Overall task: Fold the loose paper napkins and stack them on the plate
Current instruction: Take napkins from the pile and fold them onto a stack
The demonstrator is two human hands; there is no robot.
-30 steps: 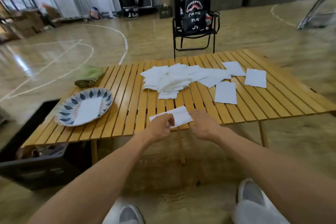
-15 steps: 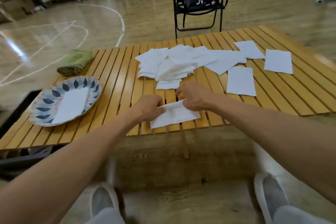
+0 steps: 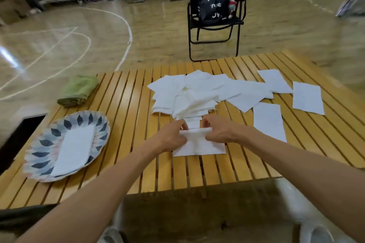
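Head view: hands (image 3: 194,135) pinching napkin (image 3: 199,145)

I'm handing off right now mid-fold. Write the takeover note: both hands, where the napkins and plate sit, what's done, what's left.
Left hand and right hand: both pinch the far edge of the white paper napkin at the near middle of the slatted wooden table, mid-fold.
Blue-petal patterned plate, near left: folded white napkin already lies on it.
Loose white napkin pile lies beyond the hands; single flat sheets to the right.
Done: at least one napkin folded and plated.
Left: finish this fold, plate it, then work through the pile and singles.
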